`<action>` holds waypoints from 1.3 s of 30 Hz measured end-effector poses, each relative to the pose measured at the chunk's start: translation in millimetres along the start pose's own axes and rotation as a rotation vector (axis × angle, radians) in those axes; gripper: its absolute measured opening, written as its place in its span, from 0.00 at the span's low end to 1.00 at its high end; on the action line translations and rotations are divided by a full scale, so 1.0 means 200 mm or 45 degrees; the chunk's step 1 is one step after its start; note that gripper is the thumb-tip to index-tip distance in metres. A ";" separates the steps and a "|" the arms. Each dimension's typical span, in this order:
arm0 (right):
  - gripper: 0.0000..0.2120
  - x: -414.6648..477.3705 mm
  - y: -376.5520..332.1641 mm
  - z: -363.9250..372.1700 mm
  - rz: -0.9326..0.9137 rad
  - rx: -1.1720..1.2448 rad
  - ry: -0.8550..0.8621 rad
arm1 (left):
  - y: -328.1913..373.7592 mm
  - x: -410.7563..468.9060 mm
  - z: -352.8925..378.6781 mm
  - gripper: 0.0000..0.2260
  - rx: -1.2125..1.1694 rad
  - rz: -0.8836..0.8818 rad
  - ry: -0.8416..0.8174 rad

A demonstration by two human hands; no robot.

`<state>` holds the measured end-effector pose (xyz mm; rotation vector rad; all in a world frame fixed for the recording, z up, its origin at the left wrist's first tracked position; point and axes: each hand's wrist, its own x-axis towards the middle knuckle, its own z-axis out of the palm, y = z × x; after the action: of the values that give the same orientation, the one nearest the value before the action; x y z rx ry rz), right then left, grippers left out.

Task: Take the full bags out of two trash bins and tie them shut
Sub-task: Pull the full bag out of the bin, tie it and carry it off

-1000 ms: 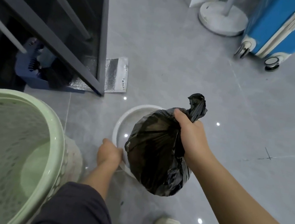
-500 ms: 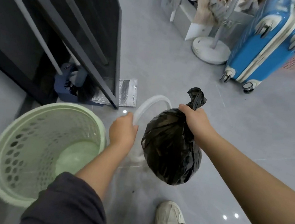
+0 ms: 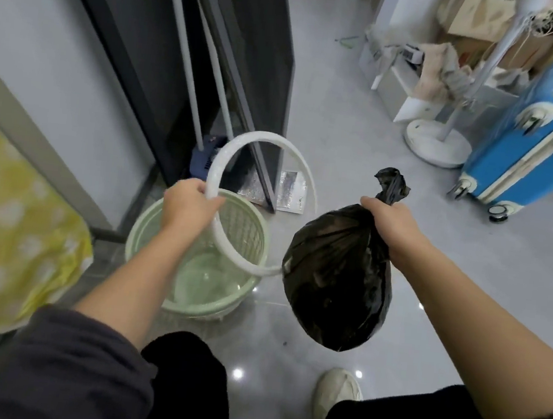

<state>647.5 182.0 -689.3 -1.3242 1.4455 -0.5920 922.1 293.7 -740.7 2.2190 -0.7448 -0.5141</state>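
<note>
My right hand (image 3: 390, 225) grips the twisted neck of a full black trash bag (image 3: 338, 278), which hangs in the air over the grey floor. Its top sticks up above my fist in a bunched knot. My left hand (image 3: 187, 204) holds a white plastic ring (image 3: 211, 236) by its left side, lifted and tilted above a pale green perforated bin (image 3: 245, 226). The green bin stands on the floor with no bag in it. The ring's right side is hidden behind the black bag.
A dark door frame (image 3: 260, 69) and two grey poles (image 3: 194, 72) stand behind the bin. A blue suitcase (image 3: 531, 135), a white fan base (image 3: 437, 146) and cluttered boxes sit far right. Yellow fabric (image 3: 13, 234) lies on the left. My shoe (image 3: 336, 395) is below the bag.
My left hand has lifted the white ring off the floor up over the green bin. The view has risen and tilted up; the bag hangs higher from the floor.
</note>
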 end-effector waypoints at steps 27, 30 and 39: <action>0.08 0.11 0.14 0.34 0.080 -0.147 -0.172 | -0.86 0.03 -0.20 0.13 -0.402 -0.868 -0.118; 0.08 0.13 0.16 0.32 0.088 -0.154 -0.149 | -0.85 0.08 -0.23 0.16 -0.314 -0.884 -0.089; 0.14 0.14 0.20 0.31 0.067 -0.227 -0.100 | -0.39 -0.03 0.12 0.29 0.478 0.366 -0.237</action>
<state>691.3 184.3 -756.2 -1.4270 1.4904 -0.3797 932.4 329.3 -814.4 2.3634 -1.3273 -0.4697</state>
